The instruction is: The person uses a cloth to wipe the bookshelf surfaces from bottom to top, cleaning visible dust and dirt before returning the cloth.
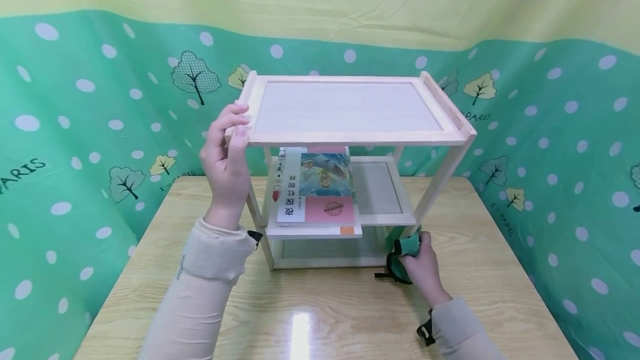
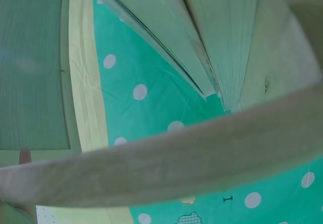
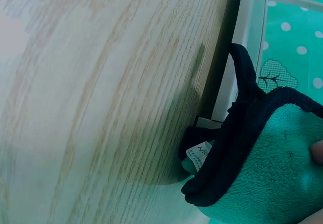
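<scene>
A small pale wooden three-tier shelf stands on the table. My left hand grips the left front corner of its top board, thumb at the front and fingers over the side rail. Low at the right front leg, my right hand holds a green fleece cloth with black edging. Part of the cloth reaches behind that leg. Close up in the right wrist view, the cloth shows a white label and a black strap.
Stacked books lie on the left of the middle board, jutting past its front edge; the bare part of that board is to their right. The bottom board sits just above the wooden table. A patterned green curtain surrounds the table.
</scene>
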A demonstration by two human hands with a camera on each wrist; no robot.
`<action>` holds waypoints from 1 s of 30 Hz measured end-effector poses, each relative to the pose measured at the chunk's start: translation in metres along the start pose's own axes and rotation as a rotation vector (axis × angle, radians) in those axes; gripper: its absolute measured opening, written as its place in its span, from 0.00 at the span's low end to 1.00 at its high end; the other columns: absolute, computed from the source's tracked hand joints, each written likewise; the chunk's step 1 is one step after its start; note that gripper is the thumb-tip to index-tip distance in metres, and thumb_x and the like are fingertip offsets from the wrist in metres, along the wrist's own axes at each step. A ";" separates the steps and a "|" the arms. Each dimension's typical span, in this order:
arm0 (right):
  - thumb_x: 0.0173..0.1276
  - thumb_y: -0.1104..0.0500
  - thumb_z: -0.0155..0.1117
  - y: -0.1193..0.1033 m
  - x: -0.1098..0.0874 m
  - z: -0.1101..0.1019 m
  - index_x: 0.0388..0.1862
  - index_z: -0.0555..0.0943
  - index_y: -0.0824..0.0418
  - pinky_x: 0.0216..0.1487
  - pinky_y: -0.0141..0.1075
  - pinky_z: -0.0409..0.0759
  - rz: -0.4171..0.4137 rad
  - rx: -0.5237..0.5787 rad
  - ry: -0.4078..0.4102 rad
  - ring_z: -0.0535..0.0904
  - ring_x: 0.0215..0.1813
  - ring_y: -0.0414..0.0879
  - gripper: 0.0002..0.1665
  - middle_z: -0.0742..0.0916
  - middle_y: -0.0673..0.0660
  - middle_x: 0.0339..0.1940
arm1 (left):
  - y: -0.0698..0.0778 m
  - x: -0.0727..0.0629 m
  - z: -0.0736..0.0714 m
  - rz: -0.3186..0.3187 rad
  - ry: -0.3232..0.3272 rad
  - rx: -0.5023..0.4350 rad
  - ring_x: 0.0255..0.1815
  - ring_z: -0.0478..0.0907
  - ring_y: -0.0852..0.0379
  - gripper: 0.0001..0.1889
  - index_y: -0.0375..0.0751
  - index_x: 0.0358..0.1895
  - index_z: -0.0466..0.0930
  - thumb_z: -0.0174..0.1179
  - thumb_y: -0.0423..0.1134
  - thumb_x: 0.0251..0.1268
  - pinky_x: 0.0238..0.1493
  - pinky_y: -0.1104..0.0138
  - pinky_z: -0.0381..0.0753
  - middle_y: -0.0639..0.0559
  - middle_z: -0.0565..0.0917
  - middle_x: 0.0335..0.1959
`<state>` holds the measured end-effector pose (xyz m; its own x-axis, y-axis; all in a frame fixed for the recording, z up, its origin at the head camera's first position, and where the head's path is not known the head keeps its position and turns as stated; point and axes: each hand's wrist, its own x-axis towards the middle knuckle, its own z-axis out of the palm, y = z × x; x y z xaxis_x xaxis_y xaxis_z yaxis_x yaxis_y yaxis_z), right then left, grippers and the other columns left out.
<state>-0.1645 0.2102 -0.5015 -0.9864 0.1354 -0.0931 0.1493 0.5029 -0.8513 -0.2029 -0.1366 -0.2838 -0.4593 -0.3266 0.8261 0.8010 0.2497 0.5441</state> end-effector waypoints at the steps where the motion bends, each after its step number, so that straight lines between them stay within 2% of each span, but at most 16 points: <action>1: 0.69 0.62 0.56 0.000 0.000 0.000 0.64 0.58 0.65 0.57 0.47 0.76 0.002 0.001 0.001 0.74 0.63 0.60 0.29 0.74 0.69 0.66 | 0.000 0.000 0.000 0.001 0.000 0.003 0.62 0.77 0.51 0.17 0.24 0.41 0.76 0.50 0.39 0.63 0.64 0.59 0.80 0.43 0.84 0.53; 7: 0.68 0.63 0.56 -0.001 -0.002 0.001 0.64 0.59 0.65 0.54 0.44 0.76 0.001 0.004 0.004 0.74 0.61 0.60 0.29 0.75 0.69 0.65 | -0.002 -0.002 -0.002 -0.003 -0.008 0.009 0.63 0.77 0.51 0.17 0.24 0.42 0.76 0.49 0.39 0.64 0.63 0.61 0.81 0.42 0.83 0.54; 12: 0.66 0.64 0.57 -0.001 -0.006 0.001 0.62 0.61 0.66 0.54 0.43 0.75 0.003 0.006 0.048 0.75 0.59 0.59 0.27 0.77 0.69 0.62 | -0.003 -0.004 -0.001 -0.016 -0.022 0.018 0.63 0.77 0.52 0.17 0.25 0.42 0.76 0.49 0.39 0.64 0.60 0.63 0.82 0.44 0.83 0.54; 20: 0.59 0.70 0.56 -0.008 -0.010 -0.005 0.60 0.61 0.68 0.54 0.42 0.73 -0.008 0.035 0.112 0.73 0.57 0.58 0.30 0.77 0.69 0.59 | -0.002 -0.005 -0.001 -0.025 -0.029 0.012 0.64 0.76 0.52 0.16 0.24 0.42 0.76 0.49 0.38 0.64 0.63 0.62 0.81 0.43 0.83 0.54; 24: 0.58 0.72 0.55 -0.016 -0.011 -0.010 0.60 0.61 0.68 0.54 0.42 0.72 -0.012 0.090 0.134 0.72 0.57 0.56 0.30 0.76 0.68 0.58 | -0.002 -0.004 -0.001 -0.020 -0.032 0.013 0.64 0.76 0.51 0.16 0.24 0.42 0.75 0.49 0.38 0.64 0.63 0.61 0.81 0.42 0.83 0.55; 30: 0.56 0.74 0.53 -0.034 -0.010 -0.018 0.58 0.60 0.70 0.57 0.43 0.68 -0.063 0.184 0.189 0.67 0.56 0.52 0.29 0.73 0.65 0.58 | -0.001 -0.002 -0.001 -0.008 -0.028 0.005 0.65 0.75 0.50 0.16 0.24 0.42 0.75 0.49 0.37 0.65 0.65 0.59 0.79 0.40 0.82 0.55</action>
<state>-0.1581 0.2069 -0.4629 -0.9604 0.2746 0.0463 0.0563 0.3540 -0.9335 -0.2020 -0.1375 -0.2857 -0.4764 -0.3032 0.8253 0.7954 0.2512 0.5515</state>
